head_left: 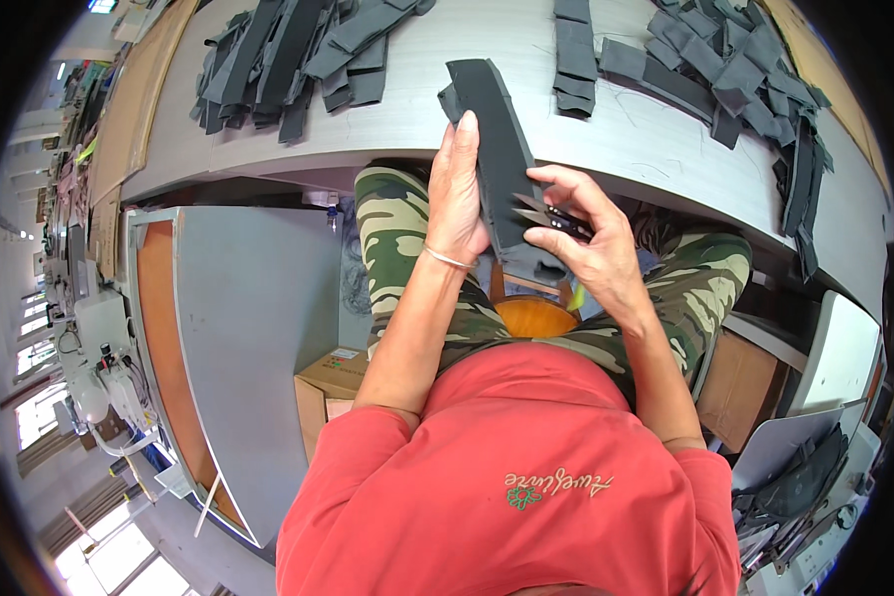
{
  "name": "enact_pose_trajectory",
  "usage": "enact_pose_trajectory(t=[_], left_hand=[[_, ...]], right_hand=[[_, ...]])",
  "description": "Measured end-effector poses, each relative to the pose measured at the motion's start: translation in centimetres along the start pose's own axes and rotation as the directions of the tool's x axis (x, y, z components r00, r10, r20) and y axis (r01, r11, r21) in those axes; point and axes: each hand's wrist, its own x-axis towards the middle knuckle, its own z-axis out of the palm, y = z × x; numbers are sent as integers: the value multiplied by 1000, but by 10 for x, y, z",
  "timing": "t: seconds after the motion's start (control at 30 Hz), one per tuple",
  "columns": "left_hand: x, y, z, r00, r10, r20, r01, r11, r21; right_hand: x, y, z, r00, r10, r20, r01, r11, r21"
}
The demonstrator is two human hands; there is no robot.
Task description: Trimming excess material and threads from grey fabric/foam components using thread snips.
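Observed a dark grey strip (504, 159) held aloft over the lap, reaching in view from across the near edge of the pale table (407, 134) down toward the thighs, with upper end leaning slightly left and lower end curled. Found the left hand (456, 204) clamped on the left edge of the strip, thumb extended upward along it, fingers mostly hidden behind; cannot confirm exact finger placement. Noted a thin bangle (450, 259) at the left wrist. Found the right hand (601, 243) closed around small thread snips (569, 223) with black handles, thumb below, index finger reaching to the right edge of the strip. Recorded blades parted, with points aimed left over the face of the strip; cannot determine contact between blades and material. Logged on the table: a heap of grey strips (290, 50) at left, a lone strip (574, 55) right of centre, and a tangled pile (740, 79) at right, trailing toward the near edge. Noted below: camouflage trousers (397, 214), a red shirt (507, 427) and, between the thighs, a wooden seat (536, 318). Recorded a grey panel (243, 298) at left, with a cardboard box (336, 375) just beside it, and a brown carton (740, 387) at right.
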Motion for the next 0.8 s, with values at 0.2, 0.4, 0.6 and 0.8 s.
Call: enact_pose_trajectory(t=[0.2,0.4,0.6,0.8], left_hand=[[-18,7,16,931,-102,350,81,994,73],[-29,12,12,875,-307,375,258,950,175],[-26,20,12,826,-292,481,317,948,31],[-21,16,3,887,-325,329,259,938,229]], right_hand=[[12,3,5,981,-9,-195,89,911,402],[25,4,-2,972,-1,-235,101,904,415],[26,11,-6,984,-15,-178,75,940,333],[25,12,-8,986,92,-142,-21,898,439]])
